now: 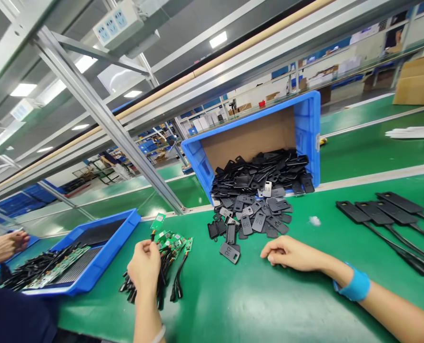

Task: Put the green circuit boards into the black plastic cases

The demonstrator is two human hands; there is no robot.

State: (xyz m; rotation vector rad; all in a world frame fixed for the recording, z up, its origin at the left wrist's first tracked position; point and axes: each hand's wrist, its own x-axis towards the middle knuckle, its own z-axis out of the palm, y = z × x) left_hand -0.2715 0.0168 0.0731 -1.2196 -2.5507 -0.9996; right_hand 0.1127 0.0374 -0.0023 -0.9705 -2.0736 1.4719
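My left hand [145, 267] is closed in a pinch on a small green circuit board with a black cable, over a bundle of such boards and cables [167, 257] on the green bench. My right hand [287, 253] rests on the bench with its fingers curled, a blue band [355, 286] on its wrist; whether it holds anything is hidden. Just left of it lies a dark grey plastic cover [229, 252], at the edge of a pile of covers [255, 209] spilling from a tipped blue crate [307, 128].
A blue tray [101, 257] at the left holds more boards and cables. Another person's hand [8, 245] shows at the far left. Several long black assembled parts [387, 219] lie at the right. A slanted metal post [126, 143] stands behind the bench.
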